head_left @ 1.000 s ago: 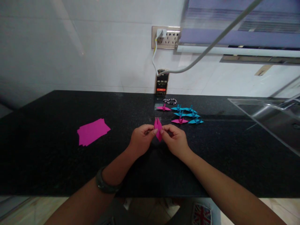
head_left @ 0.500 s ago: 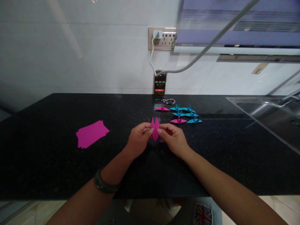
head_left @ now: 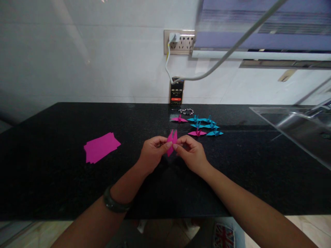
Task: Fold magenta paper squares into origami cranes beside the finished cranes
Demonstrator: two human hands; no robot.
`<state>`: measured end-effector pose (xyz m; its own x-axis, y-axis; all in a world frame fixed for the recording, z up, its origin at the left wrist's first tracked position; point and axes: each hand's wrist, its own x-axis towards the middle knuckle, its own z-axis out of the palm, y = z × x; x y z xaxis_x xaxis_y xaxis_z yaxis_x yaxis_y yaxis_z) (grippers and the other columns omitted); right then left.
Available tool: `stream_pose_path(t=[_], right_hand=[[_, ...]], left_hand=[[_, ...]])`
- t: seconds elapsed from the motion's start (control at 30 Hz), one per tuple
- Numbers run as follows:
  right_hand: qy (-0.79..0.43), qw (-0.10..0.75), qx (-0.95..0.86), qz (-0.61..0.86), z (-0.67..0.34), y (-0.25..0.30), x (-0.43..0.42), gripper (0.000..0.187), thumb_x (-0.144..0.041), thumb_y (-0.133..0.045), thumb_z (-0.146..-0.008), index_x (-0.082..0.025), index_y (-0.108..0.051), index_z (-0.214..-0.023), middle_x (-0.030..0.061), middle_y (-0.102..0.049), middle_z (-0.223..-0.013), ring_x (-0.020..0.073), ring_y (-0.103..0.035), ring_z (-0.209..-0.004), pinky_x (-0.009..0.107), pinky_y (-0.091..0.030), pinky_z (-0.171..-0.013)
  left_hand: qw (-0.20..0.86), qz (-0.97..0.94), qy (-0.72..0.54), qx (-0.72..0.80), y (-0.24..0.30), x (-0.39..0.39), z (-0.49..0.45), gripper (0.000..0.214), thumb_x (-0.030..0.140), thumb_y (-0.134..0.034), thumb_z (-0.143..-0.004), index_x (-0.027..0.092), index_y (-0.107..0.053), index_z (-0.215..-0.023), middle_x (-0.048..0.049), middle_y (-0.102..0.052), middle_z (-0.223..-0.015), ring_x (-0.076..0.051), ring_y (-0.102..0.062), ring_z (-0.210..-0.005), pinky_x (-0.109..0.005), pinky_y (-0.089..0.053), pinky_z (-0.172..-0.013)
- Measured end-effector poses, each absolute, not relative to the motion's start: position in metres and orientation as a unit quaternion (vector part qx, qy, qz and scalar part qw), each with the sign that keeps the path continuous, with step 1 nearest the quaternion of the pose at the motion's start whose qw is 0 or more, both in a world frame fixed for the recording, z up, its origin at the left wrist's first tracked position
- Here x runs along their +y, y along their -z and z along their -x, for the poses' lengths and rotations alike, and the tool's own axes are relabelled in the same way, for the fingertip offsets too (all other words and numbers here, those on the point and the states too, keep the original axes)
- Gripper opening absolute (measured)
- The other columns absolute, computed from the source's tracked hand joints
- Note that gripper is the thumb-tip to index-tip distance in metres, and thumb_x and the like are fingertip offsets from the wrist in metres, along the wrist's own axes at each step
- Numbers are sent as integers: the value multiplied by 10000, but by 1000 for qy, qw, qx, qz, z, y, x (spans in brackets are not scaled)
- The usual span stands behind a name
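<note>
A pink origami paper (head_left: 170, 149), folded into a narrow diamond with two points upward, is pinched between my hands above the dark countertop. My left hand (head_left: 154, 153) grips its left edge, thumb on the front face. On the other side my right hand (head_left: 192, 153) holds the right edge between thumb and fingers. Both hands hide part of the paper's sides. Beyond them stand finished paper cranes: a pink crane (head_left: 179, 119), another pink crane (head_left: 197, 133) and several blue cranes (head_left: 214, 133). A stack of pink paper sheets (head_left: 101, 148) lies to the left.
A phone (head_left: 177, 92) showing a timer leans against the wall, with a beaded bracelet (head_left: 186, 112) in front. A white cable (head_left: 207, 74) runs from the wall socket (head_left: 179, 42) across the upper view. The sink (head_left: 292, 125) is at the right.
The folded pink paper has tilted, its upper points leaning to the right and its lower tip to the left. My left thumb reaches further across its face.
</note>
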<state>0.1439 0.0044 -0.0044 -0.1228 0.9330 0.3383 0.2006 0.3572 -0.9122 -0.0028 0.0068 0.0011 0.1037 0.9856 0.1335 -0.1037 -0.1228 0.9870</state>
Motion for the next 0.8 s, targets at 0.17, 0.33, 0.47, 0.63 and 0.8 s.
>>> stream_pose_path(t=[0.17, 0.33, 0.47, 0.63, 0.8], right_hand=[[-419, 505, -620, 431, -142, 3, 3, 142, -292, -609, -706, -181, -547, -770, -18, -520, -621, 93, -480, -520, 218, -399, -474], [-378, 514, -645, 421, -145, 2, 4, 98, -271, -597, -722, -180, -565, -739, 4, -535, -694, 102, -492, -593, 219, -407, -508], [-333, 519, -676, 405, -146, 1, 4, 59, -234, -582, -737, -175, -585, -727, 21, -532, -744, 115, -505, -669, 223, -413, -543], [-350, 507, -677, 403, -145, 0, 4, 62, -230, -576, -741, -174, -602, -748, 8, -498, -719, 101, -484, -632, 222, -400, -534], [-366, 500, -670, 409, -145, 1, 3, 86, -235, -573, -746, -173, -623, -779, 1, -490, -697, 93, -473, -606, 223, -392, -527]], left_hand=[[543, -516, -520, 410, -1, 7, 3, 157, 242, -673, -656, 130, -622, -753, 6, -614, -622, -71, -521, -534, -191, -393, -511], [552, -514, -511, 411, 1, 7, 5, 170, 228, -702, -627, 113, -611, -714, -2, -618, -619, -72, -533, -541, -193, -408, -524], [589, -481, -511, 400, 1, 7, 5, 173, 215, -710, -620, 113, -599, -705, -2, -625, -624, -82, -563, -555, -208, -442, -557], [652, -428, -508, 366, 1, 5, 4, 213, 190, -698, -638, 138, -593, -815, -11, -658, -727, -109, -609, -632, -251, -492, -618], [679, -392, -506, 361, -1, 5, 3, 193, 182, -695, -641, 133, -595, -798, -10, -663, -715, -106, -618, -637, -238, -504, -626]])
